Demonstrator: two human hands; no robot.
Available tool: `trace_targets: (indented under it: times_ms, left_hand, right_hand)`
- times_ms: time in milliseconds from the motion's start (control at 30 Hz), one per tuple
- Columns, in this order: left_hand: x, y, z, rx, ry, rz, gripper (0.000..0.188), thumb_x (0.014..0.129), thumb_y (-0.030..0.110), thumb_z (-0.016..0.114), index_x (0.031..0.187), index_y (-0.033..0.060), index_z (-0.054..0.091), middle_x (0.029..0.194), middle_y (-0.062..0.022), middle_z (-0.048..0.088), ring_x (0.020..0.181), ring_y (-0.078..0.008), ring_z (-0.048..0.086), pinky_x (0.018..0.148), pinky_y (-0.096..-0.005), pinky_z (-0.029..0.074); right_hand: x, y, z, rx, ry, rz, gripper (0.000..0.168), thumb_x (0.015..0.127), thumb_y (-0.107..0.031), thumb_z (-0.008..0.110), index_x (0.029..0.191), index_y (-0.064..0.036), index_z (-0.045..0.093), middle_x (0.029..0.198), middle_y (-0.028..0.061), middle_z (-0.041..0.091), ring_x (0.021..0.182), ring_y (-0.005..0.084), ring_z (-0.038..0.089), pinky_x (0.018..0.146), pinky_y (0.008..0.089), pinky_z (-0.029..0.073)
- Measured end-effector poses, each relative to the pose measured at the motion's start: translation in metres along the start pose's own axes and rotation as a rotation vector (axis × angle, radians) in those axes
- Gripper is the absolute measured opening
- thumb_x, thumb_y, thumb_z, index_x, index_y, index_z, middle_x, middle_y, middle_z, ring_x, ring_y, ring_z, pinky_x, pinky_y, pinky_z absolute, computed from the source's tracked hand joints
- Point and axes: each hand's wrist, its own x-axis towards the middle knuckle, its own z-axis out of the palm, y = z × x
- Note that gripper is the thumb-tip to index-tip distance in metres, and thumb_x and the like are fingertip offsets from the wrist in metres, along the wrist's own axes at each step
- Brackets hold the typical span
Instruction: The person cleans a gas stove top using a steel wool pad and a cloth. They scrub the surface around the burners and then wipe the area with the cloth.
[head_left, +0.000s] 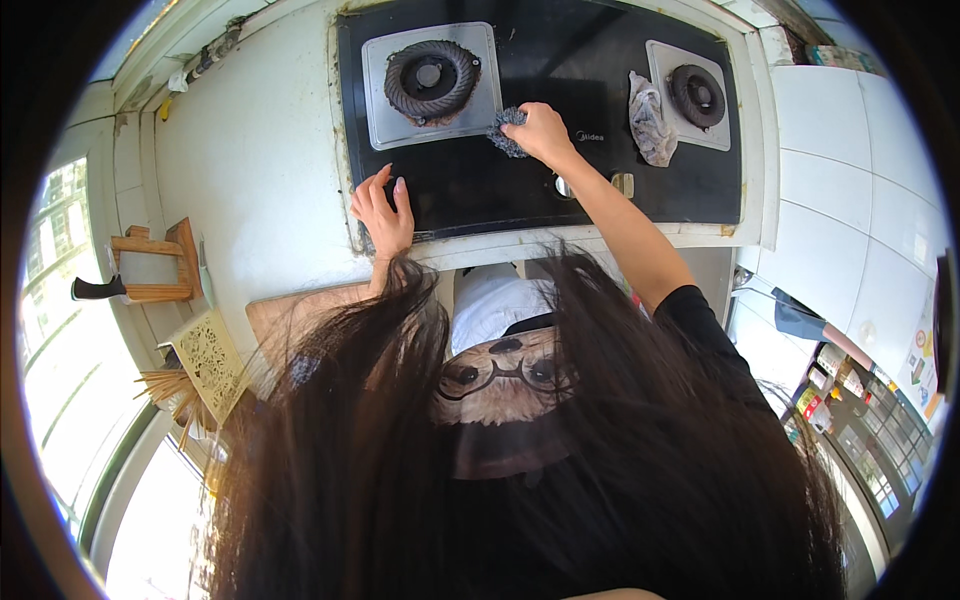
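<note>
My right hand (538, 133) grips a grey scouring pad (508, 132) at the lower right corner of the left burner's metal plate (375, 90). My left hand (382, 210) rests with bent, parted fingers at the front left edge of the black glass gas hob (487, 187), holding nothing. A ring-shaped burner (429, 75) stands on the left plate, with brown grime around its base. Beside the right burner (697, 96) lies a crumpled, stained cloth (651, 124). One control knob (623, 185) shows at the front; another is partly hidden by my right forearm.
On the left stand a wooden rack (154, 289) with a black-handled knife (99, 288) and a perforated holder (210, 367) near wooden chopsticks (161, 384). A cutting board (277, 319) lies near my left forearm. White tiles (821, 172) flank the hob's right side. Long hair hides much below.
</note>
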Motion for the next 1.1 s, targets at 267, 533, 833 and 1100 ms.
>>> trace_targets:
  times_ms: [267,533,833,1100]
  left_hand:
    - [-0.003,-0.002,0.000,0.014,0.015,-0.009,0.027,0.086,0.018,0.056,0.112,0.0083,0.055,0.100,-0.0064,0.053,0.097,-0.0233,0.045,0.088,-0.0382,0.029]
    - [-0.001,-0.001,0.004,0.013,-0.003,-0.002,0.026,0.087,0.018,0.056,0.111,0.0090,0.055,0.102,-0.0062,0.053,0.099,-0.0225,0.045,0.091,-0.0384,0.027]
    - [-0.002,-0.001,-0.001,0.010,-0.018,-0.013,0.027,0.087,0.018,0.056,0.112,0.0088,0.054,0.103,-0.0057,0.053,0.099,-0.0228,0.045,0.090,-0.0377,0.027]
    - [0.000,0.001,0.002,0.017,0.004,-0.026,0.026,0.088,0.018,0.054,0.112,0.0098,0.055,0.100,-0.0055,0.053,0.096,-0.0216,0.047,0.091,-0.0389,0.026]
  right_hand:
    - [0.020,-0.005,0.003,-0.038,0.224,-0.084,0.033,0.070,-0.026,0.069,0.089,0.000,0.063,0.087,0.0206,0.064,0.086,0.0366,0.060,0.074,0.0422,0.048]
    - [0.136,-0.031,-0.029,-0.185,0.225,-0.118,0.033,0.070,-0.030,0.066,0.082,0.001,0.064,0.086,0.0235,0.063,0.084,0.0402,0.060,0.073,0.0450,0.049]
    - [0.055,-0.011,-0.002,-0.128,0.229,-0.184,0.034,0.070,-0.026,0.068,0.087,0.002,0.061,0.087,0.0223,0.062,0.084,0.0379,0.060,0.074,0.0439,0.047]
    - [0.144,-0.033,-0.015,-0.285,0.412,-0.273,0.025,0.072,-0.023,0.064,0.079,0.001,0.063,0.082,0.0195,0.062,0.079,0.0372,0.060,0.070,0.0448,0.048]
